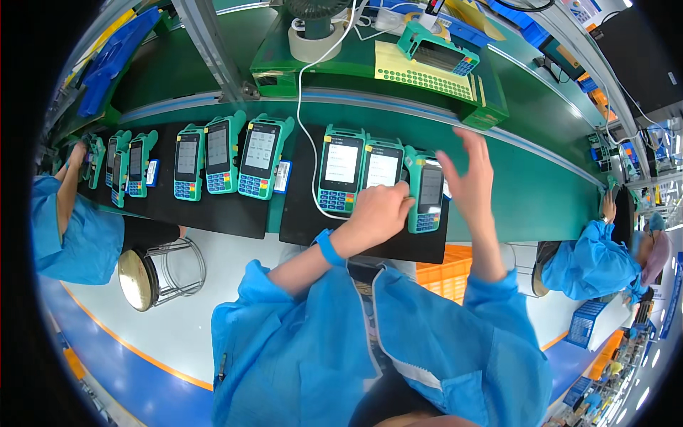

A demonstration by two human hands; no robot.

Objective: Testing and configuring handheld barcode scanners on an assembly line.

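Observation:
Three green handheld payment terminals lie side by side before me: a left one [340,167], a middle one [383,165] and a right one [429,191]. My left hand [377,219], a blue band at its wrist, has its fingers curled against the left edge of the right terminal. It covers the middle terminal's keypad. Raised beside the right terminal, my right hand [471,178] is empty with its fingers apart. The left and middle screens are bright white; the right one is greyer.
A black mat [299,226] lies under the terminals. A white cable [300,99] crosses the bench near the left terminal. More terminals [263,156] stand to the left. Behind is a green shelf [341,78] with a fan [315,28]. Co-workers sit on both sides.

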